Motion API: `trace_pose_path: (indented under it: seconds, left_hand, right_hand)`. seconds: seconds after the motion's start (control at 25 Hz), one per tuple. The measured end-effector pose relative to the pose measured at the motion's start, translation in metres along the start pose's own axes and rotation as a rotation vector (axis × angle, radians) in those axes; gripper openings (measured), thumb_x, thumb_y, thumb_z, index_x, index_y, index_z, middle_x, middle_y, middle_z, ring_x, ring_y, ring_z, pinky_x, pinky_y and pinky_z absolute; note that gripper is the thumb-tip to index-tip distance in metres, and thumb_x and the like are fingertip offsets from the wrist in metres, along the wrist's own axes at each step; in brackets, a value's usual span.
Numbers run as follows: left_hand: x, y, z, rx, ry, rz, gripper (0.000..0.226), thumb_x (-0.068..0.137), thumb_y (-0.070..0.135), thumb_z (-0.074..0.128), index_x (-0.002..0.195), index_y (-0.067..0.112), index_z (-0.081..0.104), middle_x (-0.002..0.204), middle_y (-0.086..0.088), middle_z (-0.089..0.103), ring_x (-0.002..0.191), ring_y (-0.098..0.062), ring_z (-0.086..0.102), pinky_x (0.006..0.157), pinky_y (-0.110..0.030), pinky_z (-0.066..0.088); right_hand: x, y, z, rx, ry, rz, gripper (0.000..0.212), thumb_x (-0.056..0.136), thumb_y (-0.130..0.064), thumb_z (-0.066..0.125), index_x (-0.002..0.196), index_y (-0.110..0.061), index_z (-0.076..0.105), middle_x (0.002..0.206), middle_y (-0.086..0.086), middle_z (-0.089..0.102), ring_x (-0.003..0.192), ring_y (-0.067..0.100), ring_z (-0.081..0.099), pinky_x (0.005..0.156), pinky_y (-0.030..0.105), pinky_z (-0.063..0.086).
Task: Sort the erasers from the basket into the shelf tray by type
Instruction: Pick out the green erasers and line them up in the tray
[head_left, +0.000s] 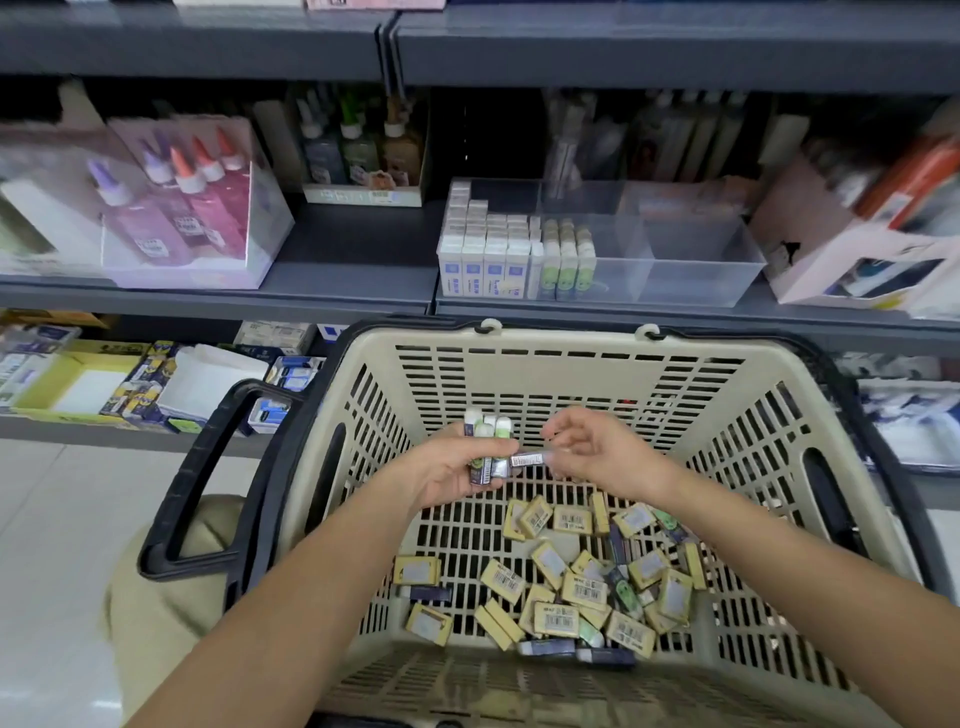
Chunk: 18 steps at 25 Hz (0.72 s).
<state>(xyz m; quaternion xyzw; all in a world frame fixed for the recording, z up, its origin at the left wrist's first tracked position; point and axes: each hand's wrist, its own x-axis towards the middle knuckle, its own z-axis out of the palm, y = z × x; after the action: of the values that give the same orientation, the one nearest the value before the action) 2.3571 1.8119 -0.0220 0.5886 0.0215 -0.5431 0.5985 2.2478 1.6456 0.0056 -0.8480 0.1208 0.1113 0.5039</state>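
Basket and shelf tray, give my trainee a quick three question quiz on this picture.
1. True or false: the clear shelf tray is full in every compartment.
2. Which hand grips a bunch of erasers: A left hand, B right hand?
3. What colour are most packs lying in the basket?

Key: 1 false, its right compartments look empty. 2 A. 3 yellow.

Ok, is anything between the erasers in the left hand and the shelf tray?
Nothing visible. The left hand holds the erasers above the basket, whose far rim lies lower. The clear tray is open-topped, its right compartments empty.
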Motion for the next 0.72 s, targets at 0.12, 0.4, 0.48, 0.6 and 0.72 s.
trace_pose_path:
  seconds: [0.12, 0.4, 0.48, 0.6, 0.72]
  left_hand:
    - [-0.002, 0.014, 0.013, 0.046, 0.000, 0.072, 0.039, 0.069, 0.006, 0.077, 0.102, 0.006, 0.056, 0.076, -0.006, 0.073, 0.069, -0.016, 0.070, 0.053, -0.023, 0.055]
    - [-0.007, 0.052, 0.040, 0.147, 0.093, 0.375, 0.025, 0.079, 0.007, 0.071, 0.100, 0.007, 0.058, 0.086, -0.008, 0.067, 0.072, -0.018, 0.066, 0.054, -0.024, 0.051]
    - [-0.009, 0.071, 0.045, 0.212, 0.109, 0.484, 0.027, 0.077, 0.013, 0.074, 0.098, 0.013, 0.057, 0.079, 0.001, 0.070, 0.074, -0.015, 0.067, 0.060, -0.027, 0.051]
    - [-0.010, 0.103, 0.050, 0.318, 0.145, 0.606, 0.041, 0.070, 0.027, 0.074, 0.103, 0.012, 0.055, 0.070, 0.000, 0.066, 0.068, -0.018, 0.062, 0.072, -0.037, 0.050]
    - [-0.001, 0.128, 0.050, 0.349, 0.217, 0.640, 0.068, 0.076, 0.028, 0.071, 0.129, 0.000, 0.040, 0.074, -0.002, 0.062, 0.061, -0.014, 0.060, 0.073, -0.036, 0.047]
  right_hand:
    - [-0.001, -0.009, -0.021, 0.221, 0.126, -0.003, 0.015, 0.080, -0.002, 0.066, 0.087, -0.014, 0.061, 0.082, 0.006, 0.066, 0.068, 0.008, 0.067, 0.071, 0.021, 0.056]
    - [-0.002, -0.024, -0.069, 0.259, 0.220, -0.090, 0.013, 0.079, -0.004, 0.067, 0.091, -0.009, 0.066, 0.071, 0.001, 0.071, 0.066, 0.008, 0.069, 0.063, 0.016, 0.054]
    - [0.001, -0.035, -0.086, 0.247, 0.304, -0.152, 0.012, 0.072, -0.015, 0.072, 0.084, -0.016, 0.068, 0.066, -0.002, 0.072, 0.064, 0.011, 0.069, 0.062, 0.017, 0.054]
    - [0.015, -0.053, -0.115, 0.246, 0.478, -0.236, 0.013, 0.070, -0.018, 0.075, 0.076, -0.027, 0.067, 0.066, -0.005, 0.072, 0.066, 0.013, 0.070, 0.066, 0.021, 0.056]
    - [0.039, -0.068, -0.147, 0.036, 0.673, -0.236, 0.011, 0.080, -0.017, 0.071, 0.077, -0.027, 0.067, 0.063, -0.012, 0.068, 0.069, 0.011, 0.068, 0.074, 0.023, 0.052]
